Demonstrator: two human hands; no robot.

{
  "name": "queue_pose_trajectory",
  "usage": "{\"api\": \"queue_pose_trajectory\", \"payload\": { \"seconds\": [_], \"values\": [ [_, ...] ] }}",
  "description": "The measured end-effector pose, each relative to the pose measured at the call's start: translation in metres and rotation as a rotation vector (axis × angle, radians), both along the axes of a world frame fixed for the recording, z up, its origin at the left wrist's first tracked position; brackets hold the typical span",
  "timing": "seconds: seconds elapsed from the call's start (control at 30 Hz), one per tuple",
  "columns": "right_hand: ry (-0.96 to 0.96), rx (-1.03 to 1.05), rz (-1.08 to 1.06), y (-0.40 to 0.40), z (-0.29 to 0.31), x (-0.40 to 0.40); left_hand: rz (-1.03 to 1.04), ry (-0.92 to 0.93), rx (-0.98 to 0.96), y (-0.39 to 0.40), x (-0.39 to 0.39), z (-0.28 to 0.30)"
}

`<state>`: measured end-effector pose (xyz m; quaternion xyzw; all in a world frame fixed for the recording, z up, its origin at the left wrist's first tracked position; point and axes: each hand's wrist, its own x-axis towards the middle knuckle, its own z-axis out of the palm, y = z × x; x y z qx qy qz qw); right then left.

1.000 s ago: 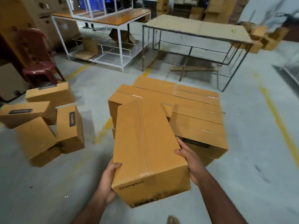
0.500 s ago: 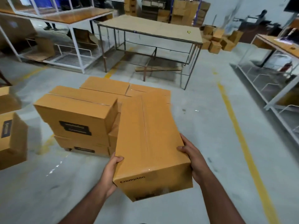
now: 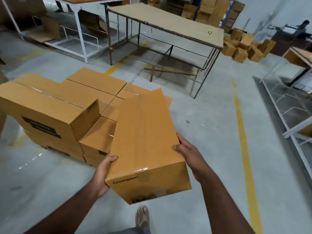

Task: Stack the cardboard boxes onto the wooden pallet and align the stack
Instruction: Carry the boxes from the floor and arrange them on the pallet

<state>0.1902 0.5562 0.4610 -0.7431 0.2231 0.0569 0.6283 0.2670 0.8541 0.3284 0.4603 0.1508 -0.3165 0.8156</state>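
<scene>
1. Cardboard, tan, long rectangular carried box w/ "Crompton" print (image 3: 145, 146) is held in the air between both hands, low front-right of the stack of tan cardboard boxes (image 3: 70, 105). Its far end overlaps the stack's right edge in view; touching or not, can't tell.
2. Grip: left hand (image 3: 102, 176) cups the box's near-left side, thumb on the top edge, fingers hidden underneath. Right hand (image 3: 190, 155) holds the right side, thumb on the top edge, fingers wrapped down the side. Both are closed on the box.
3. Key relation: box's long axis runs away from the person, slightly tilted. Stack lies ahead-left of the grip, so left hand is nearer to it. Open low slot at the stack's near-right corner, beside the tall near box (image 3: 49, 115), looks like the target (judgement).
4. Wooden pallet isn't visible; presumably hidden under the stack.
5. In the way: the tall near box's right face. Likely needs a leftward slide w/o knocking it.
6. Around: grey concrete floor w/ yellow line (image 3: 243, 132) on the right, metal-frame table w/ board top (image 3: 170, 26) behind, pile of small cartons (image 3: 244, 46) far right, sandalled foot (image 3: 142, 217) below.
</scene>
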Motion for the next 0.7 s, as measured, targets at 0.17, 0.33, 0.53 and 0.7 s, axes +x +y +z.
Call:
{"api": "queue_pose_trajectory", "payload": {
  "seconds": [0.17,0.33,0.53,0.7],
  "values": [
    [0.054,0.016,0.049,-0.077,-0.015,0.071,0.033,-0.054,-0.047,-0.072,0.048,-0.005],
    [0.042,0.039,0.155,-0.128,-0.010,0.148,0.100,-0.030,-0.010,-0.116,0.091,0.005],
    [0.140,-0.032,0.409,-0.175,-0.021,0.255,0.273,-0.108,0.077,-0.144,0.140,0.003],
    [0.218,0.011,0.487,-0.211,-0.046,0.355,0.410,-0.189,0.177,-0.191,0.190,0.003]
  ]
}}
